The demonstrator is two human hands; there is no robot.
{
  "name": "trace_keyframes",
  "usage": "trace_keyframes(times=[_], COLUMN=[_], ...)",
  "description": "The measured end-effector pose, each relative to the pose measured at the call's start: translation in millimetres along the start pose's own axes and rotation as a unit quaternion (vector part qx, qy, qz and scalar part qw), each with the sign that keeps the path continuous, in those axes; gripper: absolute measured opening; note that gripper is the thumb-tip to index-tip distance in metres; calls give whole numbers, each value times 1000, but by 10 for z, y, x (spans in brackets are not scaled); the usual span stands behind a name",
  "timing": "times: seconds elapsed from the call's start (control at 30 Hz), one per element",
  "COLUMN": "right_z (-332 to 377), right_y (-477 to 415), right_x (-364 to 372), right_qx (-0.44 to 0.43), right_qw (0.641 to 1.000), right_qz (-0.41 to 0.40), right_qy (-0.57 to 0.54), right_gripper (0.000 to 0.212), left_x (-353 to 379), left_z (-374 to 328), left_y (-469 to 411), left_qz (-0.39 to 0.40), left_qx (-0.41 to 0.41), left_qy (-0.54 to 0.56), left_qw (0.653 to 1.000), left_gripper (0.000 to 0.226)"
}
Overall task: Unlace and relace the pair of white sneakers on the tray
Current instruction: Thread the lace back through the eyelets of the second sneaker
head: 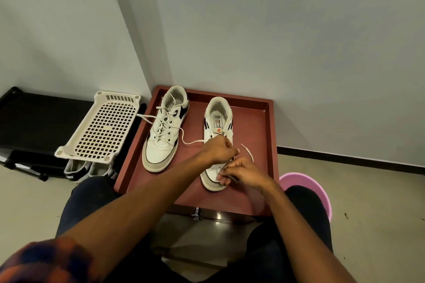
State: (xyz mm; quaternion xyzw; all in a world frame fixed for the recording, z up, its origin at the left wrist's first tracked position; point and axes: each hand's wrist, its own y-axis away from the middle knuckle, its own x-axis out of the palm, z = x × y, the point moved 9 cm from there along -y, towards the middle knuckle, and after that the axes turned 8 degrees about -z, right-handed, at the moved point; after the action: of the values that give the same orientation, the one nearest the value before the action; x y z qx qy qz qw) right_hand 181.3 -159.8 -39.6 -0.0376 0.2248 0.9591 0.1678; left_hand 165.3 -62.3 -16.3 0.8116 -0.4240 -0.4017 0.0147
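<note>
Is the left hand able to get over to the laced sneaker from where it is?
Probably yes. The left hand pinches a lace at the right sneaker, but the laced sneaker sits close beside on the same tray, nothing standing between.

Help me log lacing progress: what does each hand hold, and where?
The left hand pinches the lace over the sneaker's middle; the right hand curls at its toe, on what I cannot tell.
</note>
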Motion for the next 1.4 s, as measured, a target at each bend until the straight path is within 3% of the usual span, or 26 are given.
trace_keyframes(times=[0.1, 0.23, 0.3, 0.4, 0.53, 0.63, 0.77, 0.83, 0.93, 1.27, 1.4], right_z=[-89, -152, -152, -91, -104, -208, -360, -368, -346, -245, -278], right_y=[-20, -60, -55, -16, -14, -9, 86, 68, 14, -46, -50], right_x=[-109, -209, -158, -35, -47, -239, -268, -265, -340, -315, -433], right_qx=[5, -18, -24, -20, 8, 100, 230, 226, 189, 175, 171], right_qw=[1000, 998, 998, 999, 1000, 988, 918, 874, 835, 838, 832], right_qz=[-13, -32, -20, 3, -21, -106, -123, -142, -190, -214, -258], right_qy=[19, 54, 51, 26, 15, -43, -299, -405, -480, -471, -460], right_gripper=[17, 41, 29, 5, 12, 25, 36, 36, 27, 27, 17], left_x=[-31, -68, -81, -6, -158, -204, -188, -133, -41, 107, 180], left_z=[25, 155, 208, 325, 386, 312, 250, 193, 153, 375, 472], left_y=[105, 208, 266, 371, 406, 473, 588, 650, 724, 834, 867], left_qz=[6, 1, 2, 68, 39, 37, 49, 73, 113, 195, 213], left_qx=[31, 28, 20, -28, -47, -21, 29, 51, 71, 101, 110], left_qy=[-75, -54, -43, 97, 265, 323, 311, 297, 283, 166, 123], left_qw=[997, 998, 999, 993, 962, 945, 949, 951, 950, 961, 963], left_gripper=[17, 22, 20, 11, 10, 13, 17, 14, 15, 16, 16])
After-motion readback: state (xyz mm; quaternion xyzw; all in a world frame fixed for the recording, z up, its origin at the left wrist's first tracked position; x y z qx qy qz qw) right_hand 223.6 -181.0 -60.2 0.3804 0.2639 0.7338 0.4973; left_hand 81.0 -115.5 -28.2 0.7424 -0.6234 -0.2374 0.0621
